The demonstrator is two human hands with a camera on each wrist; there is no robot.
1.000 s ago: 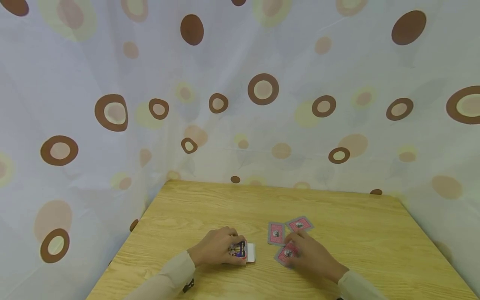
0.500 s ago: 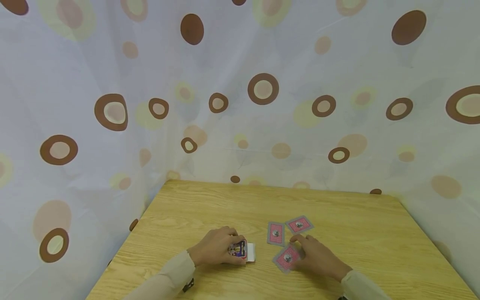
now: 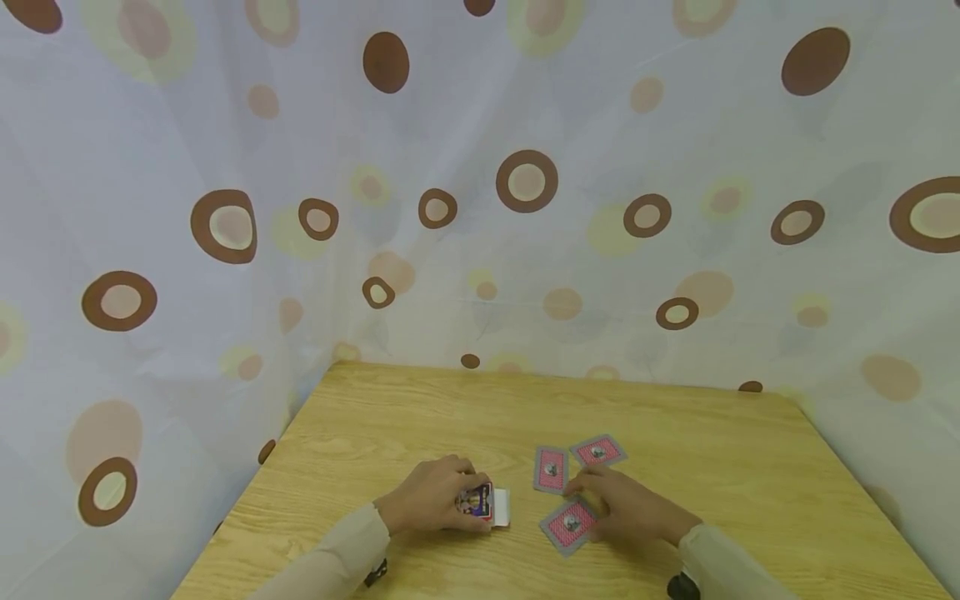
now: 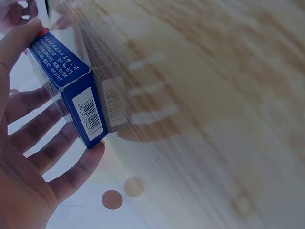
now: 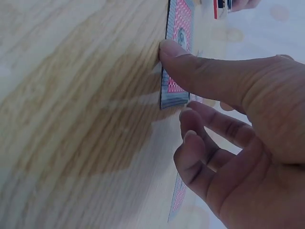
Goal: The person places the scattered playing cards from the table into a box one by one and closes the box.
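On the left, my left hand grips a playing-card box, with the thumb on one side and the fingers on the other. In the left wrist view, the box's blue side and barcode end show. A white flap sticks out from its right end. My right hand holds the nearest red-backed playing card at its right corner. The right wrist view has the thumb on the card's edge and the index fingertip by its end; the other fingers are curled.
Two more red-backed cards lie face down beyond the right hand: one upright card and one slanted card. The wooden table meets a dotted white curtain at the back and sides.
The nearest card has shifted slightly towards me and to the left at my right hand's fingers. My left hand and the box have stayed in place.
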